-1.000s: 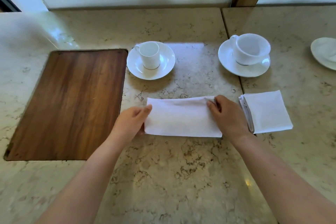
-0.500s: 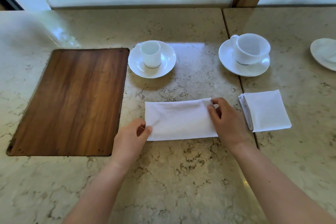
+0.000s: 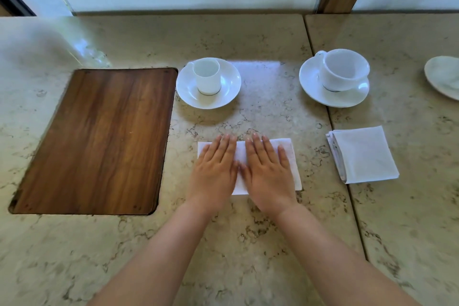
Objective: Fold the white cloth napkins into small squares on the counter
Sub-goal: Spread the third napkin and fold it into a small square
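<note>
A white napkin [image 3: 291,156], folded into a long strip, lies flat on the marble counter [image 3: 248,243] in front of me. Both palms press down on it side by side. My left hand [image 3: 215,169] covers its left half, fingers spread and flat. My right hand [image 3: 269,171] covers the middle and right part, also flat. Only the strip's top edge, right end and a sliver between my hands show. A second white napkin [image 3: 363,154], folded into a small square, rests to the right, apart from my hands.
A wooden board [image 3: 99,139] is set into the counter at left. Behind the strip stand a small white cup on a saucer [image 3: 208,83] and a larger cup on a saucer [image 3: 335,78]. Another white dish [image 3: 444,77] sits at the far right edge.
Both hands let go of the strip's ends and moved inward onto it, now lying flat side by side on the cloth.
</note>
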